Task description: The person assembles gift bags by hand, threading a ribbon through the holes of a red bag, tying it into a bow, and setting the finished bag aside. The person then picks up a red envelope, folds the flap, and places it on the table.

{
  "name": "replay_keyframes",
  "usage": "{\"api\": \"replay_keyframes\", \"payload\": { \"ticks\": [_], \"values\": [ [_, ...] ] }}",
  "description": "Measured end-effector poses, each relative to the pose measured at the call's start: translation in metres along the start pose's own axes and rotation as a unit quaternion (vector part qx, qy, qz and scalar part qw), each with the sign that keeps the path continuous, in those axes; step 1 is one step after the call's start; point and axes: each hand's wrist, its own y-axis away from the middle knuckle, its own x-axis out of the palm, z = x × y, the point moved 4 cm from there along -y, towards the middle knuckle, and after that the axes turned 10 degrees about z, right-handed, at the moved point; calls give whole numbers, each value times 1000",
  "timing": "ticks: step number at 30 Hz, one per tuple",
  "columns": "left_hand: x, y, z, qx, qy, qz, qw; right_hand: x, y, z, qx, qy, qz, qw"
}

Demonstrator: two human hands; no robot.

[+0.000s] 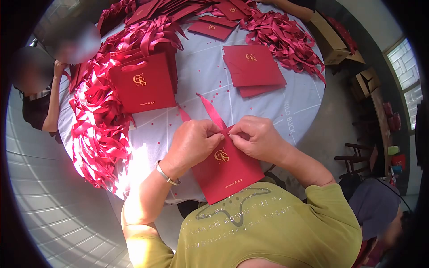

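Observation:
A red paper gift bag [234, 167] with a gold logo lies flat against the table edge and my lap. At its top edge my left hand [199, 142] is closed, thumb and fingers pinching the bag. Close beside it, my right hand [259, 139] pinches at the same edge, where a small pale tip shows between the fingertips, apparently a ribbon end. A pink-red ribbon [211, 110] runs from under the fingers away across the cloth. A second ribbon piece [183, 113] sticks out behind my left hand. The fingers partly hide the exact grip.
Finished-looking red bags [145, 85] rest on a long heap of ribbons [100, 134] at left. More bags [254, 69] are stacked ahead, near another ribbon pile [286, 40]. Red dots are scattered over the tablecloth [201, 58]. People sit around; cardboard boxes [330, 40] stand at right.

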Motion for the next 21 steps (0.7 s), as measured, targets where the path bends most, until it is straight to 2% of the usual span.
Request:
{"api": "replay_keyframes", "payload": {
  "ticks": [7, 15, 19, 21],
  "values": [
    [1, 0, 3, 17, 1, -10, 1000, 1, -2, 5, -5, 17, 13, 1000],
    [3, 1, -2, 44, -37, -10, 998, 12, -8, 14, 35, 141, 73, 987],
    [4, 1, 0, 62, -56, -13, 996, 23, -3, 25, 49, 181, 66, 980],
    [4, 2, 3, 66, -79, -11, 995, 23, -5, 22, 42, 160, 54, 985]
  ]
}}
